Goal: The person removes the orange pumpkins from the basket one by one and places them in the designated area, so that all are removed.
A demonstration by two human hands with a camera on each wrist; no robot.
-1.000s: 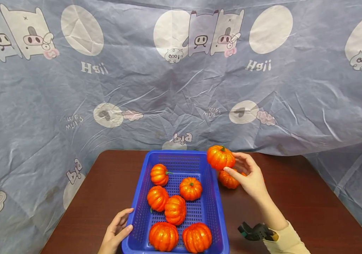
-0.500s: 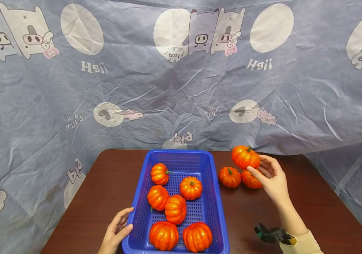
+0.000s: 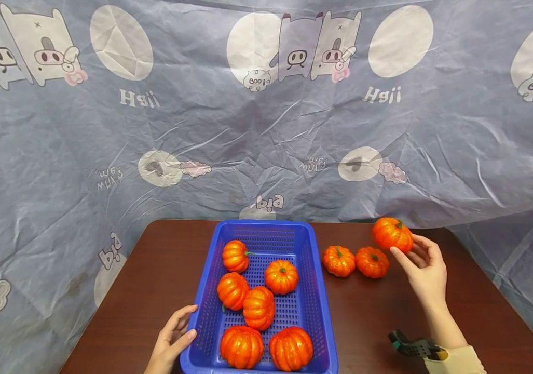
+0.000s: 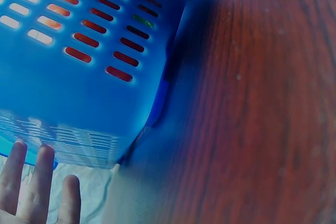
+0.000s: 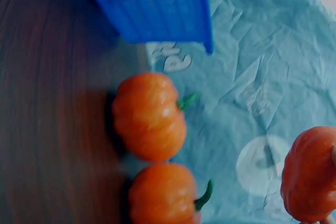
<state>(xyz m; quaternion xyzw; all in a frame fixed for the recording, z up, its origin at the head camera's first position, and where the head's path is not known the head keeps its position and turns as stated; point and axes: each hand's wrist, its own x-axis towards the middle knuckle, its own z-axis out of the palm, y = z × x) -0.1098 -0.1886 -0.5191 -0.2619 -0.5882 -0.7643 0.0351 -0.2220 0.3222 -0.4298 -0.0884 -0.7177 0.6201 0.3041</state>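
Note:
My right hand (image 3: 427, 270) holds a small orange pumpkin (image 3: 391, 234) between thumb and fingers, raised over the table's far right. That pumpkin (image 5: 311, 174) shows at the right edge of the right wrist view. To its left, two more pumpkins, one nearer the basket (image 3: 338, 261) and one beside it (image 3: 372, 263), sit side by side on the table. Several pumpkins lie inside a blue perforated basket (image 3: 266, 224). At the basket's left side is my left hand (image 3: 168, 343), fingertips right at the rim; its fingers (image 4: 39, 187) look straight in the left wrist view.
The dark brown wooden table (image 3: 140, 291) extends on both sides of the basket. Behind it hangs a grey-blue printed cloth (image 3: 266, 135). A black device (image 3: 415, 345) is strapped at the right wrist by the cream sleeve (image 3: 455, 361).
My right hand has carried its pumpkin rightward, from beside the basket's rim to the table's far right, uncovering the two pumpkins on the table. The left hand and basket stay put.

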